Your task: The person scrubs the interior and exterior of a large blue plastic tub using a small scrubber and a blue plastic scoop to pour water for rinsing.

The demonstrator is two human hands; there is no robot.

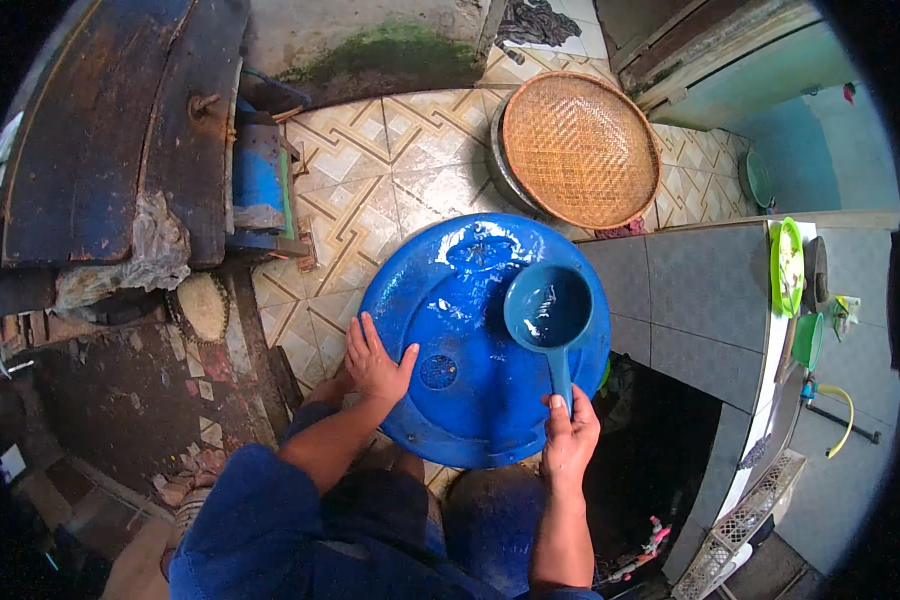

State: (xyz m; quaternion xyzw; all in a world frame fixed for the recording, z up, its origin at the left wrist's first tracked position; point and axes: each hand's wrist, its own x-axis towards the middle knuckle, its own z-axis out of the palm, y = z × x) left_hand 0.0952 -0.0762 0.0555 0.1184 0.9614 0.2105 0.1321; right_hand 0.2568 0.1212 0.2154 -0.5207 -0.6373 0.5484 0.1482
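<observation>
A large round blue plastic lid (450,320) with a wet, shiny surface fills the middle of the view. My left hand (378,368) rests at its left rim with the fingers spread and nothing held. Over the lid's right part is a blue-grey dipper (548,305), its round bowl pointing away from me. My right hand (570,440) grips the dipper's handle from the near side. Light glints inside the bowl; how much water it holds, I cannot tell. Below the lid's near edge shows part of a dark blue rounded container (490,520).
A round woven bamboo tray (582,150) lies on a pot beyond the lid. On the right runs a grey tiled counter (710,285) with a green basin (788,268) and a yellow hose (845,425). Dark wooden boards (90,130) stand at left, above patterned floor tiles (340,150).
</observation>
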